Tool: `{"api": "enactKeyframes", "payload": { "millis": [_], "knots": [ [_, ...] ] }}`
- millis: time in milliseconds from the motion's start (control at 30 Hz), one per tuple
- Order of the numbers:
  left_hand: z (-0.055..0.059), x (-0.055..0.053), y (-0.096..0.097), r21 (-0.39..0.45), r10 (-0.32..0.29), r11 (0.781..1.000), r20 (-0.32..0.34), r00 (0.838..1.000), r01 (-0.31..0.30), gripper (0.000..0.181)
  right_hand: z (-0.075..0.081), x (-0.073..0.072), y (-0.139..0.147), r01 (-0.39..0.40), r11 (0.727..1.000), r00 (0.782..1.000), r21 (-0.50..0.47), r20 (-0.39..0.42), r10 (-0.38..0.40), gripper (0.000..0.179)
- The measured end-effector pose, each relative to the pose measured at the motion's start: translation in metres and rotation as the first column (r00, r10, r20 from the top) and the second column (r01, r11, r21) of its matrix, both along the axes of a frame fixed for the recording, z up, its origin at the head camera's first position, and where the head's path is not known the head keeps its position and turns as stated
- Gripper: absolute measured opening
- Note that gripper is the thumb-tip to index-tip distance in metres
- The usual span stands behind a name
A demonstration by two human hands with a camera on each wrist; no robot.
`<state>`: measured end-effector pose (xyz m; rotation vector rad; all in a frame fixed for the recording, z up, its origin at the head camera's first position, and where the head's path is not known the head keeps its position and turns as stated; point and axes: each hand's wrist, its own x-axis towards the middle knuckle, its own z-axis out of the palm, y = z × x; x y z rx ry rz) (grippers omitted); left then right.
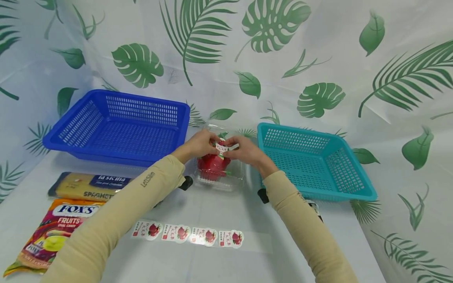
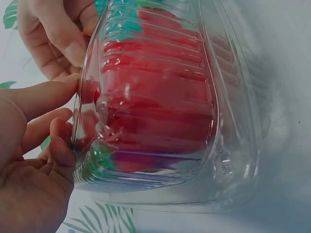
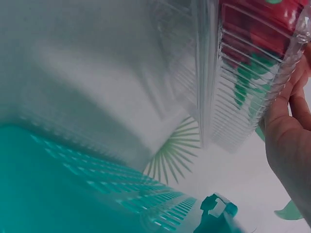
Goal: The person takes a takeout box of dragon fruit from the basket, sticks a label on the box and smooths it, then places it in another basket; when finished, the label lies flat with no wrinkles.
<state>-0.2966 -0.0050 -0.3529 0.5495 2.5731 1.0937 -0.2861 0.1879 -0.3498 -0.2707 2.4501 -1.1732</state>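
Observation:
A clear plastic clamshell box point(image 1: 236, 177) stands between two baskets, with red dragon fruit point(image 1: 211, 164) inside. Over the top of the box is a white and red sticker point(image 1: 221, 148), part of its right edge lifted. My left hand point(image 1: 201, 144) pinches the sticker's left side, while the right hand point(image 1: 248, 150) pinches its right side. In the left wrist view, fingers of the left hand point(image 2: 36, 150) touch the box's near edge, the right hand point(image 2: 58, 34) just beyond. The right wrist view catches the right hand point(image 3: 290, 133) against the box's ribbed wall; the sticker is hidden there.
A blue basket point(image 1: 116, 155) stands at left, a teal basket point(image 1: 318, 193) at right. Nearer left lie a spaghetti pack point(image 1: 76, 186) and a Fox's candy bag point(image 1: 49, 239). A strip of several dragon fruit stickers point(image 1: 205, 236) lies in front. Something behind the right forearm is mostly hidden.

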Motion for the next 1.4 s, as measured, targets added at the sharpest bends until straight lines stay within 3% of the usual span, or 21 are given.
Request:
{"api": "enactKeyframes", "payload": {
  "millis": [233, 600, 833, 933, 1100, 1400],
  "knots": [
    [-0.0013, 0.0007, -0.0022, 0.029, 0.023, 0.999, 0.031, 0.999, -0.024, 0.045, -0.0007, 0.0005, -0.0003, 0.022, 1.0, 1.0, -0.016, 0.023, -0.022, 0.044],
    [-0.0012, 0.0015, -0.0041, 0.036, 0.05, 0.998, 0.024, 0.998, -0.051, 0.026, -0.0014, 0.0012, -0.0007, 0.041, 0.999, 0.999, -0.016, 0.025, -0.04, 0.034],
    [0.0004, 0.0012, -0.0004, -0.016, 0.022, 1.0, -0.032, 0.999, -0.023, 0.039, -0.0006, 0.001, -0.0004, 0.016, 1.0, 1.0, 0.0, 0.003, -0.016, 0.064],
    [0.0009, 0.0007, 0.0005, -0.026, 0.018, 0.999, -0.041, 0.999, -0.019, 0.044, -0.0005, 0.0003, -0.0007, 0.014, 1.0, 1.0, -0.019, 0.001, -0.014, 0.061],
    [0.0012, 0.0003, 0.001, -0.023, 0.026, 0.999, -0.034, 0.999, -0.027, 0.035, -0.0002, -0.0001, -0.0005, 0.009, 0.999, 1.0, -0.032, 0.004, -0.009, 0.05],
    [0.0036, 0.0025, 0.0018, -0.049, 0.013, 0.999, -0.041, 0.999, -0.015, 0.041, -0.0008, -0.0021, -0.0016, -0.002, 1.0, 1.0, 0.006, 0.006, 0.002, 0.067]
  ]
}}
